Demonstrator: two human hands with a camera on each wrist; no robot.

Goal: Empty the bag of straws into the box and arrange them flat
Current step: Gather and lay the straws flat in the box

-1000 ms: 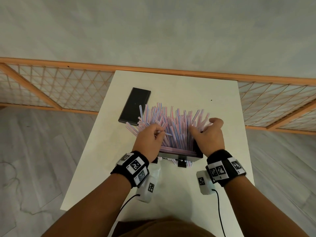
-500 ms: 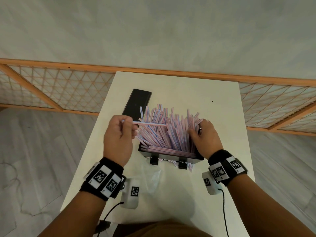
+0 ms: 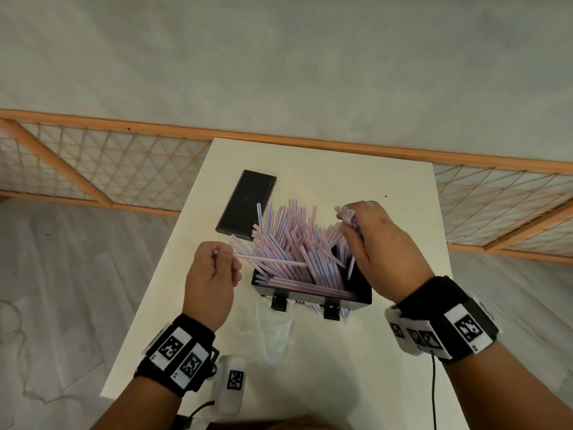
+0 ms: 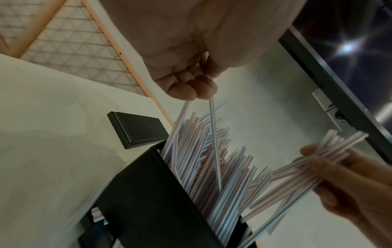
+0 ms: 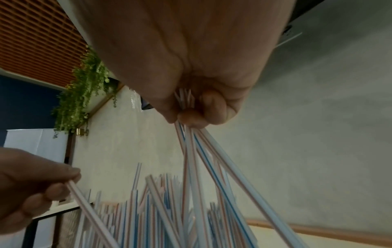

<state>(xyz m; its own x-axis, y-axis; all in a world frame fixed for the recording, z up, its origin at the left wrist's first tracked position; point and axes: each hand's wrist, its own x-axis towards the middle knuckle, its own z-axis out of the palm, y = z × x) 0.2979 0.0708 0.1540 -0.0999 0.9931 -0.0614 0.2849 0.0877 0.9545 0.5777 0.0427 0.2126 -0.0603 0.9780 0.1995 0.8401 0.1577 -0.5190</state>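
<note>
A black box (image 3: 361, 297) (image 4: 148, 201) stands mid-table, crammed with striped straws (image 3: 294, 243) (image 4: 201, 159) that lean out over its far rim. My left hand (image 3: 214, 268) (image 4: 191, 87) hovers left of the box and pinches one or two straws (image 3: 266, 259) lying across the pile. At the box's right end my right hand (image 3: 372, 240) (image 5: 191, 114) grips a small bunch of straws (image 5: 212, 159), lifted upright above the pile. The clear, limp bag (image 3: 273, 333) lies flat in front of the box.
A black lid (image 3: 246, 205) (image 4: 137, 130) lies on the white table (image 3: 341, 169) behind the box, to the left. A few straw ends (image 3: 316, 308) poke out under the box's front clips. A wooden lattice rail (image 3: 108, 169) runs behind the table.
My left hand pulled a straw out of the pile and drew it left. My right hand left the box's right edge and rose with a bunch of straws.
</note>
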